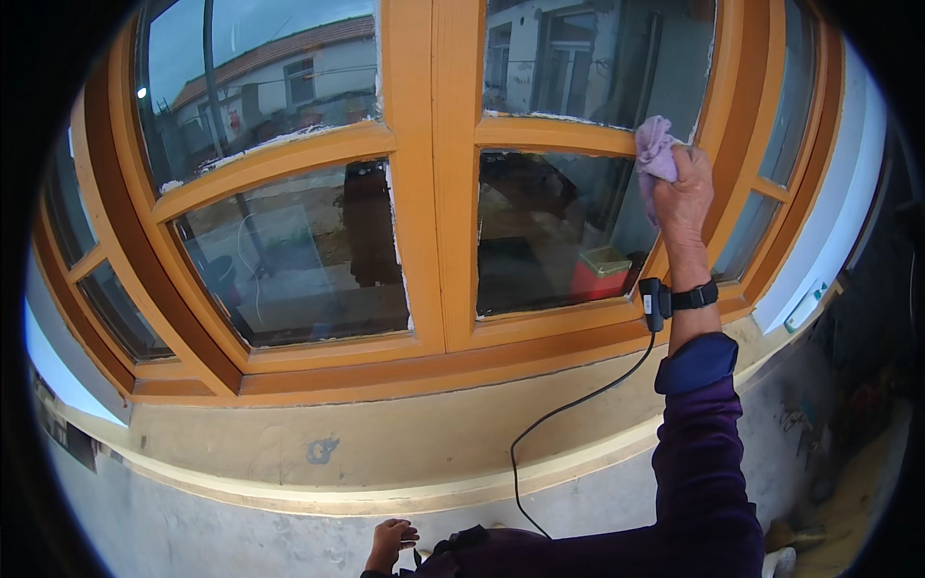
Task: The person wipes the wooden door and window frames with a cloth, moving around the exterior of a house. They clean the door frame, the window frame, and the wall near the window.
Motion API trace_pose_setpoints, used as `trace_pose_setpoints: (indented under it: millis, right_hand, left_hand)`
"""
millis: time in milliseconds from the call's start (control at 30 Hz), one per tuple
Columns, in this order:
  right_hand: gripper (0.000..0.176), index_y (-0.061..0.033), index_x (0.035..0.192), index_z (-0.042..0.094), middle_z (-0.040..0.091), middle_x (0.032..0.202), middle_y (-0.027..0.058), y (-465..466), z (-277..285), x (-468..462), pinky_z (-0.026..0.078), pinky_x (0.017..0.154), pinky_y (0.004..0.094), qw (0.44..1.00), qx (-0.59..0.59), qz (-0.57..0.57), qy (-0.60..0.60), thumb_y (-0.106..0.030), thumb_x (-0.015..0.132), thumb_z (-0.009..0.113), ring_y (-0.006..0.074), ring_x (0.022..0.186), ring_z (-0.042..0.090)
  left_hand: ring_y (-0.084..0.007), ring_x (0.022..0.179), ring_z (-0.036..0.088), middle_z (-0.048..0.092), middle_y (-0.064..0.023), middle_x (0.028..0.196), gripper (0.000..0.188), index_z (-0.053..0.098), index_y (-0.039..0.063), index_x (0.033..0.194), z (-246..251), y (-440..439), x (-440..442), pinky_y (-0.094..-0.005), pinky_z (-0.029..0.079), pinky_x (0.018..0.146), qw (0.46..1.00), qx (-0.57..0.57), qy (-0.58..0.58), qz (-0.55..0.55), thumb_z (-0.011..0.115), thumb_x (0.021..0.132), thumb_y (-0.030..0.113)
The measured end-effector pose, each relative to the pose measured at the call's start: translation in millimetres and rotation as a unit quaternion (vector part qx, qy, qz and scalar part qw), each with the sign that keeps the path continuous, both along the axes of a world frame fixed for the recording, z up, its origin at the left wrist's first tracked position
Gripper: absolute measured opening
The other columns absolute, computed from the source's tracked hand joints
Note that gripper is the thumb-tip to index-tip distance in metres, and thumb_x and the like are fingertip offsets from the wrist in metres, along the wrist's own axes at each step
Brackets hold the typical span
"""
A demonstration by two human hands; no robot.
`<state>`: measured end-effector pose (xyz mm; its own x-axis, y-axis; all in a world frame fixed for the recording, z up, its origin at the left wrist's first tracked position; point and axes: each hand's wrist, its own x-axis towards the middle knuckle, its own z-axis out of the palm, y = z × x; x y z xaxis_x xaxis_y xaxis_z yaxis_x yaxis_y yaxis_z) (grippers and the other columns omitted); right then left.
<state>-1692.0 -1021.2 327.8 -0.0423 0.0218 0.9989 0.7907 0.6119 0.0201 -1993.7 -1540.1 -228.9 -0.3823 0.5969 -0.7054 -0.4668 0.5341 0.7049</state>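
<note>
My right hand (683, 189) grips a crumpled lilac cloth (656, 155). The cloth lies against the right end of the orange crossbar (556, 136) in the right-hand window sash, overlapping the glass above and below the bar. Around my right wrist is a black strap with a small device (654, 305) from which a black cable (514, 446) runs down to my body. Low in the view, my left hand (391, 540) hangs near my body with loosely curled fingers and nothing visible in it. White residue edges the upper panes (264, 79).
A beige ledge (376, 441) runs under the window frame, with a grey patch on it. At its right end lies a white and green object (803, 309). Behind the lower right pane shows a red box (600, 274). Buildings and sky reflect in the glass.
</note>
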Motion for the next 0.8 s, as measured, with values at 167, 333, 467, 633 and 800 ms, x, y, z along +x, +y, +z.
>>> trace_pose_setpoints:
  millis: [167,333,467,633,800]
  right_hand:
    - [0.037,-0.0105,0.117,0.075,0.067,0.109,0.0156,34,5,74,0.054,0.089,0.0423,0.985,-0.102,-0.119,0.070,-0.011,0.080,0.078,0.0381,0.102,0.065]
    - [0.037,-0.0115,0.121,0.073,0.068,0.111,0.0149,42,3,81,0.054,0.088,0.0440,0.985,-0.022,-0.142,0.096,-0.013,0.084,0.075,0.0371,0.104,0.067]
    - [0.034,-0.0093,0.122,0.073,0.069,0.117,0.0193,44,2,54,0.053,0.092,0.0465,0.976,-0.126,-0.151,0.088,-0.025,0.091,0.074,0.0387,0.109,0.067]
    - [0.034,-0.0093,0.121,0.074,0.069,0.116,0.0172,15,-6,-11,0.052,0.095,0.0448,0.986,-0.118,-0.054,0.101,-0.026,0.091,0.074,0.0384,0.109,0.067]
    - [0.035,-0.0098,0.125,0.072,0.070,0.120,0.0118,-35,-14,-112,0.052,0.095,0.0430,0.995,-0.074,0.032,0.054,-0.027,0.094,0.071,0.0335,0.112,0.067]
  left_hand:
    - [-0.0291,0.085,0.076,0.074,-0.0176,0.099,0.025,0.065,-0.003,0.113,-1,21,8,-0.0398,0.062,0.072,1.000,0.008,0.000,-0.003,0.062,0.099,0.017]
    - [-0.0287,0.086,0.075,0.075,-0.0171,0.100,0.024,0.066,-0.001,0.113,-2,38,16,-0.0403,0.061,0.075,1.000,0.002,-0.002,-0.011,0.062,0.099,0.018]
    - [-0.0282,0.087,0.075,0.074,-0.0173,0.102,0.028,0.065,-0.003,0.118,-5,28,14,-0.0396,0.061,0.073,1.000,0.011,-0.001,0.013,0.061,0.102,0.019]
    - [-0.0275,0.088,0.075,0.075,-0.0158,0.102,0.028,0.066,-0.002,0.118,0,4,-5,-0.0388,0.061,0.073,0.999,0.010,-0.011,0.046,0.061,0.102,0.021]
    - [-0.0248,0.085,0.076,0.075,-0.0130,0.100,0.026,0.067,0.001,0.115,-2,-22,-31,-0.0374,0.061,0.071,0.998,0.015,-0.006,0.069,0.064,0.101,0.023]
